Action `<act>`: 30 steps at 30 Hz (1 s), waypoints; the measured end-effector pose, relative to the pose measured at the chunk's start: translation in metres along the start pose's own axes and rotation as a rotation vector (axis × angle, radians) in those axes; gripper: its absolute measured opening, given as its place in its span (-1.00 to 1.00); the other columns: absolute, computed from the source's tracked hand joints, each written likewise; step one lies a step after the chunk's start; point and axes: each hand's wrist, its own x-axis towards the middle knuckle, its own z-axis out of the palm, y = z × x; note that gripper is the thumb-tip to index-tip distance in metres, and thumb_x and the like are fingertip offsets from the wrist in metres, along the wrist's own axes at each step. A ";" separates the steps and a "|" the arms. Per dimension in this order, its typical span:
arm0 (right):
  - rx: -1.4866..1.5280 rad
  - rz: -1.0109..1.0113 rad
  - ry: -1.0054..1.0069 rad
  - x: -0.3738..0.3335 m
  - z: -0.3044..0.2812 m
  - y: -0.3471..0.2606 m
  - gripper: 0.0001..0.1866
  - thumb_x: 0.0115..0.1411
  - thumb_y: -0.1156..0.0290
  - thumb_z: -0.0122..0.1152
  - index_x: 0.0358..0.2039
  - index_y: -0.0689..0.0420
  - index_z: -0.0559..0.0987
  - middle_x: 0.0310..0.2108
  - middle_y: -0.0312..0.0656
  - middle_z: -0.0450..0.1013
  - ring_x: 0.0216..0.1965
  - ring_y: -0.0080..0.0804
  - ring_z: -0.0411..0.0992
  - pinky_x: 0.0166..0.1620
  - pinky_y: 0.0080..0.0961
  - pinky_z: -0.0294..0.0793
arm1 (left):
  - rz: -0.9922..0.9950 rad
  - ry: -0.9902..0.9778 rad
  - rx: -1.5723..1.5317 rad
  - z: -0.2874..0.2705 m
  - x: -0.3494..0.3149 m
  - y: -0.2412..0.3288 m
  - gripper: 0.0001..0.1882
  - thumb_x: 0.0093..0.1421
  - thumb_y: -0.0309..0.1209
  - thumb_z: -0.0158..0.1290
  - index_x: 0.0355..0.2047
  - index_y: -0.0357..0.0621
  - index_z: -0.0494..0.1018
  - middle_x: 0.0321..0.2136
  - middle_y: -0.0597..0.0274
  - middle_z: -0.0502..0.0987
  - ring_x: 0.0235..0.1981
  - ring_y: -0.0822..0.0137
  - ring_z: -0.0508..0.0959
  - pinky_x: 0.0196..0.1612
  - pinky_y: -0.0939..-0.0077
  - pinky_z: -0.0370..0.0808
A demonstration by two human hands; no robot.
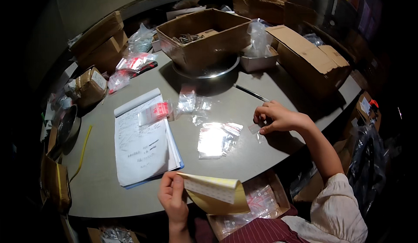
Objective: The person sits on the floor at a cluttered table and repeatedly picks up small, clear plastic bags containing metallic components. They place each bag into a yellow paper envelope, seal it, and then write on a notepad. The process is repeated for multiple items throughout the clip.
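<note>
My left hand [173,196] pinches the left end of a folded yellow-backed sheet of white labels [215,194] between thumb and fingers, just off the table's near edge. At the right of the table, my right hand [281,117] has its fingers curled on a small clear plastic bag [254,129], touching the tabletop. Left of that hand lies a shiny pile of clear zip bags [219,139]. Beyond the pile sit more small bags [187,98], some with red print. Past my right fingertips lies a dark pen [251,92].
A handwritten notepad [139,149] lies left of centre. Behind, a cardboard box of metal parts [207,47] stands on a round metal pan [213,72]. Another open carton [305,60] is at far right. Below the table edge, a box of filled bags [265,199] sits near my lap.
</note>
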 end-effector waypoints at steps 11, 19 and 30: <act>0.302 -0.218 -0.301 -0.072 0.029 -0.091 -0.60 0.28 0.13 0.40 -0.10 0.22 0.59 -0.27 -0.04 0.55 -0.22 -0.12 0.57 -0.14 -0.22 0.55 | 0.043 0.083 0.180 0.004 -0.004 0.001 -0.83 0.50 -0.40 0.04 -0.19 -0.28 0.48 -0.37 0.43 0.49 -0.38 0.65 0.37 -0.28 0.71 0.28; 0.484 -0.414 0.144 -0.048 0.065 -0.110 -0.33 0.27 0.25 0.47 0.28 0.23 0.38 0.09 -0.06 0.40 0.04 -0.26 0.45 0.13 -0.33 0.49 | -0.115 -0.077 0.172 0.034 -0.011 0.003 -0.72 0.38 -0.58 0.13 0.07 -0.26 0.41 -0.26 0.29 0.59 -0.26 0.59 0.53 -0.14 0.70 0.45; 0.903 -0.042 -0.094 -0.045 0.062 -0.105 -0.46 0.26 0.53 0.46 0.20 0.20 0.45 -0.26 -0.35 0.45 -0.17 -0.63 0.43 -0.01 -0.63 0.47 | -0.267 -0.227 0.184 0.037 -0.006 -0.002 -0.76 0.24 -0.53 0.35 -0.17 -0.36 0.54 -0.31 0.20 0.64 -0.29 0.50 0.60 -0.24 0.58 0.53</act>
